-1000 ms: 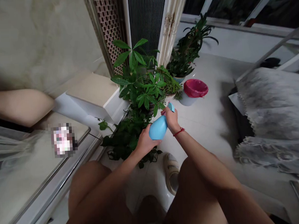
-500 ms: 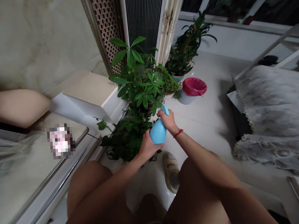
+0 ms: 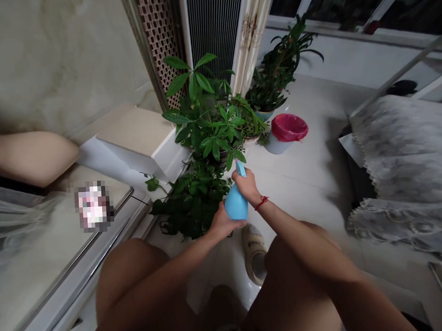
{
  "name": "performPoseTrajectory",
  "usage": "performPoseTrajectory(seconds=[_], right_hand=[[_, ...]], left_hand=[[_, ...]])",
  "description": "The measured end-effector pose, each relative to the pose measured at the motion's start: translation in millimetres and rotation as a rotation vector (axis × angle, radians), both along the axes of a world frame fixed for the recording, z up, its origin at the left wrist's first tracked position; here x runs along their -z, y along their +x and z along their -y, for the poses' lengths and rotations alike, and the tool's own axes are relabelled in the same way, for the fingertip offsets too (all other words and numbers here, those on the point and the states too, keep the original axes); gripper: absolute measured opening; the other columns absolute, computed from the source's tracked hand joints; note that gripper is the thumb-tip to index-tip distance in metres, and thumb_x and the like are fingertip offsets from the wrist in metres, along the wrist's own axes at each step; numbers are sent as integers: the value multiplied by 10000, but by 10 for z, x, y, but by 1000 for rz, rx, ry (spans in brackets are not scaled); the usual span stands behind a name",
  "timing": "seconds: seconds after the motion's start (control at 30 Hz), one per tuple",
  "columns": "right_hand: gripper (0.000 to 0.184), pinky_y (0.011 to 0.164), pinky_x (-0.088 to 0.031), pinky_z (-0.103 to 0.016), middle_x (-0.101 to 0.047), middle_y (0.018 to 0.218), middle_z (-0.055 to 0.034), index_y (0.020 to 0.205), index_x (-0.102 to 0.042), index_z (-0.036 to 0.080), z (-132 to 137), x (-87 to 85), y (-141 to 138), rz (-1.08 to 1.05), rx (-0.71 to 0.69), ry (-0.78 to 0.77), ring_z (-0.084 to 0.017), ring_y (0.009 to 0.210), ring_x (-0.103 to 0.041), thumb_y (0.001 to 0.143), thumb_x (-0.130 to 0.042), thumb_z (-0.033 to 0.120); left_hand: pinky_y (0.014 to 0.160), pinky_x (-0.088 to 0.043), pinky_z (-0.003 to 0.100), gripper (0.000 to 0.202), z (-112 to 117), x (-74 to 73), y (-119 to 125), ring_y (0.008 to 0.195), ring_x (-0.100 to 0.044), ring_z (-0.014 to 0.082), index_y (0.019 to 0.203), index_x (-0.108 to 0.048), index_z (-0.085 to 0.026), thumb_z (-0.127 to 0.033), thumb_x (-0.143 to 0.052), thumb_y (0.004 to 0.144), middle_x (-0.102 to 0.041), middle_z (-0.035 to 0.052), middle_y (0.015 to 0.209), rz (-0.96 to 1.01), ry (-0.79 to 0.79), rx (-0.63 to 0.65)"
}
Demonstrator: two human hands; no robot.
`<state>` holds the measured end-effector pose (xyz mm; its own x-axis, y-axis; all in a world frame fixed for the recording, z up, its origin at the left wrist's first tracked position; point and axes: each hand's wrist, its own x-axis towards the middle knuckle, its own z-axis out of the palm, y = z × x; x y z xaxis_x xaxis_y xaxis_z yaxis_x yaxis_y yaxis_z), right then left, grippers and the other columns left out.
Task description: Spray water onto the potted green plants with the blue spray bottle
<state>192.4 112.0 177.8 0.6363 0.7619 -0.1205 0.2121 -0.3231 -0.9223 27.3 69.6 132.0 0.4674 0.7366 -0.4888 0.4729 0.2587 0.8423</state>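
Observation:
A light blue spray bottle (image 3: pixel 235 205) stands nearly upright between both of my hands, just above the floor. My left hand (image 3: pixel 221 223) cups its round base from below and the left. Around its neck, at the spray head (image 3: pixel 241 169), my right hand (image 3: pixel 246 184) is closed; that wrist wears a red string. Just beyond the bottle grows a low leafy plant (image 3: pixel 193 199), with a taller plant with broad hand-shaped leaves (image 3: pixel 203 117) behind it.
A third potted plant (image 3: pixel 276 81) and a small white bin with a pink liner (image 3: pixel 288 130) stand further back on the pale floor. A step (image 3: pixel 136 135) lies left, lace-covered furniture (image 3: pixel 406 170) right. My knees and a slipper (image 3: pixel 254 250) are below.
The bottle has tipped from slanted to nearly upright and come down and closer to me. Both hands moved with it and kept their hold.

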Motion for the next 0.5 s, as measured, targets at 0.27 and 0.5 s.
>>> performPoseTrajectory(seconds=[0.27, 0.5], right_hand=[[140, 748, -458, -374, -632, 643, 11, 650, -576, 278, 132, -70, 27, 8, 45, -64, -211, 706, -546, 760, -603, 360], [184, 743, -458, -365, -611, 607, 21, 610, -544, 279, 322, -70, -13, -9, 78, -99, -207, 693, -531, 765, -633, 323]], left_hand=[[1109, -638, 476, 1047, 28, -204, -9, 1375, -748, 406, 1601, -552, -135, -207, -1074, 696, -762, 210, 1491, -48, -26, 42], [1079, -653, 480, 1047, 204, -203, -64, 1316, -773, 412, 1508, -626, -173, -241, -1111, 582, -803, 167, 1393, -39, -52, 20]])
